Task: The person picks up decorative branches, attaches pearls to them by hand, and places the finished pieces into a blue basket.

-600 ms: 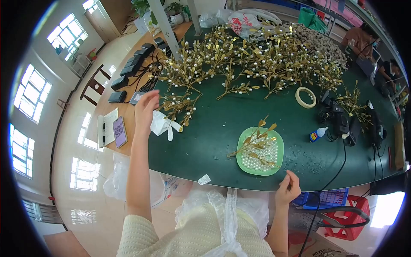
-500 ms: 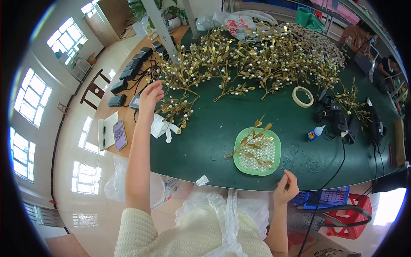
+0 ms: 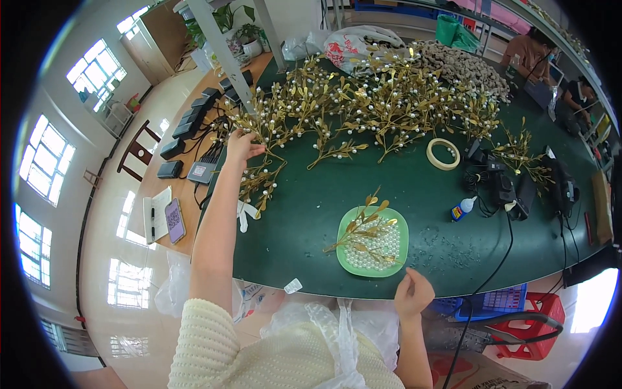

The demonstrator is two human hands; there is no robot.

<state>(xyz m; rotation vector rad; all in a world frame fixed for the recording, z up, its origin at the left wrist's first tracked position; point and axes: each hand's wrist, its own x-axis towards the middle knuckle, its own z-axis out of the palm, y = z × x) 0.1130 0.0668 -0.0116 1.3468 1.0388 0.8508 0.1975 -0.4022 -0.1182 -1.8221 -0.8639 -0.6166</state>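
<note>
Green table point(image 3: 285, 227) beside shiny floor point(image 3: 110, 220); hours are counted from the dish point(image 3: 403, 241).
At nine, smartphone point(image 3: 174, 220); at ten, left hand point(image 3: 243, 148) among golden branches point(image 3: 389, 107), whether its fingers grip I cannot tell; then bare tabletop. The dish holds pearl beads point(image 3: 370, 260) and a sprig point(image 3: 364, 229). At five, near the front edge point(image 3: 369, 299), right hand point(image 3: 414, 297) has curled fingers; whether tips meet, I cannot tell. Tape roll point(image 3: 430, 157) at one, glue bottle point(image 3: 462, 209) at two, black cable point(image 3: 511, 236) at three.
</note>
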